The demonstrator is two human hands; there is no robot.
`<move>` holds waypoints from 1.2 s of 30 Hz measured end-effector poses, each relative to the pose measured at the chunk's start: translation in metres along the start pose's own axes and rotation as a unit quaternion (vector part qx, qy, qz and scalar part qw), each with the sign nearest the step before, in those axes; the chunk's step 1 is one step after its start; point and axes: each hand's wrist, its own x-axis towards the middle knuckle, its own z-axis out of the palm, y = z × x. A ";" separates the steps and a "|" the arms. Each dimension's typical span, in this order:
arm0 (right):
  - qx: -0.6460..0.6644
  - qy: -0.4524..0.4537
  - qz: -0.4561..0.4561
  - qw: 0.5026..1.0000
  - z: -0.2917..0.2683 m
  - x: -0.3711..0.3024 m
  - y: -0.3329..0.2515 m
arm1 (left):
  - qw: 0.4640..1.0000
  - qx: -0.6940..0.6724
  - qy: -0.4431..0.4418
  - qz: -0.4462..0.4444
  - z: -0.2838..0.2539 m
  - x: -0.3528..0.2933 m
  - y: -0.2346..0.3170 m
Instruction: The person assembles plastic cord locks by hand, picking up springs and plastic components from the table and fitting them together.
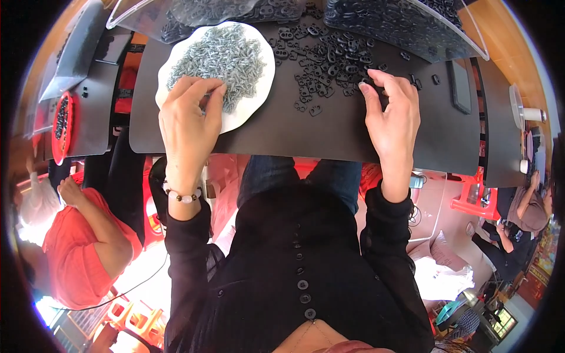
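Note:
My left hand (191, 117) is over a white scalloped plate (262, 97) heaped with small silvery metal springs (241, 59). Its thumb and fingers are drawn together in a pinch at the heap's near side; anything between the fingertips is too small to make out. To the right, my right hand (394, 115) hovers at the edge of a loose spread of small black plastic pieces with holes (323, 65), which look like cord-lock parts. Thumb and index finger are apart there, with nothing visible held between them.
Two clear bins, a left one (170, 26) and a right one (400, 29), hold more black pieces at the table's far side. A dark phone (460, 88) lies at the right. Further left, a red tray (62, 129) holds small dark parts; a person in red (88, 247) sits nearby.

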 end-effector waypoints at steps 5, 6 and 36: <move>0.119 -0.023 -0.073 0.990 -0.009 -0.012 -0.023 | 0.998 -0.045 0.042 0.013 0.003 0.000 -0.003; 0.133 -0.032 -0.089 0.987 -0.009 -0.014 -0.026 | 0.998 -0.046 0.041 0.013 0.004 0.000 -0.003; 0.308 -0.085 0.055 0.946 0.003 -0.028 -0.038 | 0.980 -0.169 0.093 -0.042 0.007 0.013 -0.009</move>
